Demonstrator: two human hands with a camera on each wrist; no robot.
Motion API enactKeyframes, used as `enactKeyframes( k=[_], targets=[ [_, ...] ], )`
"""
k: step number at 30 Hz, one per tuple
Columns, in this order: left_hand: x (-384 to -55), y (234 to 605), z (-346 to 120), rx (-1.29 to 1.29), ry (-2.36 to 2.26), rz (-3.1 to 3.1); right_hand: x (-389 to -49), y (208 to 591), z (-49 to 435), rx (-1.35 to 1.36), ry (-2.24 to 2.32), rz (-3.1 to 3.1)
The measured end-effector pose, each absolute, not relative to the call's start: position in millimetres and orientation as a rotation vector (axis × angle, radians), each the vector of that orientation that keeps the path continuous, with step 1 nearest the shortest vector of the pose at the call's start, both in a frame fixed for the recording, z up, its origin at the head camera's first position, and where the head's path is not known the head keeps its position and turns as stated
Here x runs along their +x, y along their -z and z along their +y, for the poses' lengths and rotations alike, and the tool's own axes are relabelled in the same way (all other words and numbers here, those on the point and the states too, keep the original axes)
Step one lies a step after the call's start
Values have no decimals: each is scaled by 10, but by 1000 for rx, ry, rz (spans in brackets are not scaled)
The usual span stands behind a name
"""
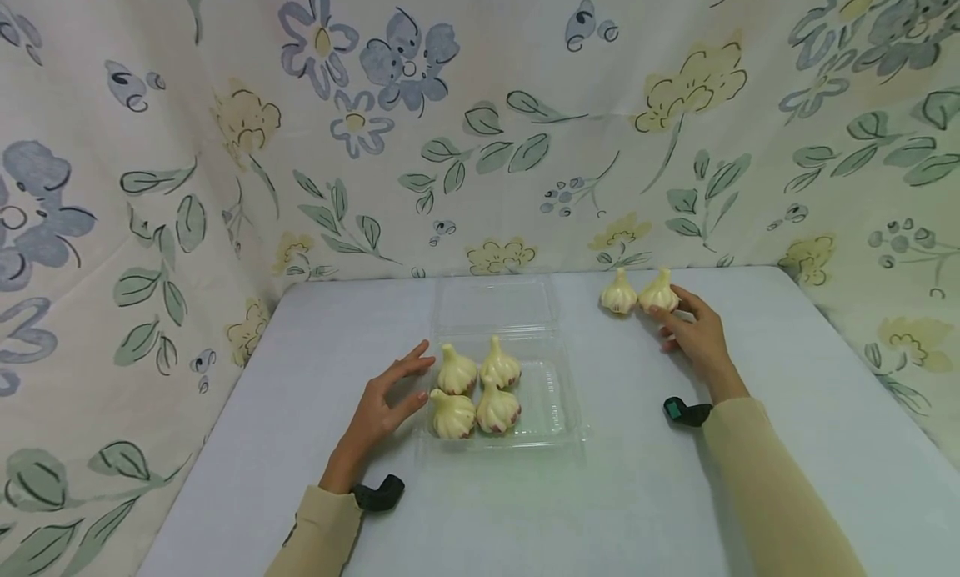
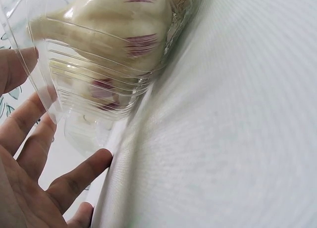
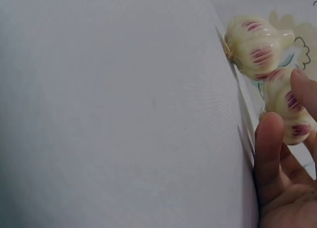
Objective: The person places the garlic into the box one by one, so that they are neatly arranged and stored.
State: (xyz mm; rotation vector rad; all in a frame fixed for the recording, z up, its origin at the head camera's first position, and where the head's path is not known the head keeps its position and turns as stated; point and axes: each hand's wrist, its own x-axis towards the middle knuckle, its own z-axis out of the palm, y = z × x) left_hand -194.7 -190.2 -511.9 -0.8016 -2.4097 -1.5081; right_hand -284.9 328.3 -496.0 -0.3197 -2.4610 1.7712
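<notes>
A garlic bulb (image 1: 658,293) is standing stem-up toward the far right of the counter (image 1: 630,494), just beside a second loose bulb (image 1: 618,294); whether the nearer-held one is resting on the surface or lifting slightly, the pictures are not settling. Four more bulbs (image 1: 456,372) are sitting two by two in the left part of a clear plastic container (image 1: 551,398), their stems pointing mostly upward, the front-left one leaning left. The ribbed floor is showing to their right, and the lid (image 1: 495,306) is lying folded back on the far side.

Judging by this layout, the packing is running about two-thirds through: four bulbs are already occupying the container, two are remaining outside, and the lid is not yet covering anything.

The right-hand grip (image 1: 697,331) is closing on the right loose bulb, thumb and fingers pinching its sides. The left-hand grip (image 1: 382,406) is holding nothing; its fingers are spreading loosely at the container's left wall, and whether they are actually touching the plastic is staying unclear.

Beyond these, dark wrist cameras (image 1: 378,494) are projecting from both beige sleeves (image 1: 765,485), and a flower-printed cloth (image 1: 487,60) is hanging behind the counter.
</notes>
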Motion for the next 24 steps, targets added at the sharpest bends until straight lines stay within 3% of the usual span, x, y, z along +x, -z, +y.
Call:
enactKeyframes(
  k=[24],
  targets=[
    [-1937,5095,-1890,-812,1523,-2402,-2506,4986,3245,-325,-2036,-2182]
  ],
)
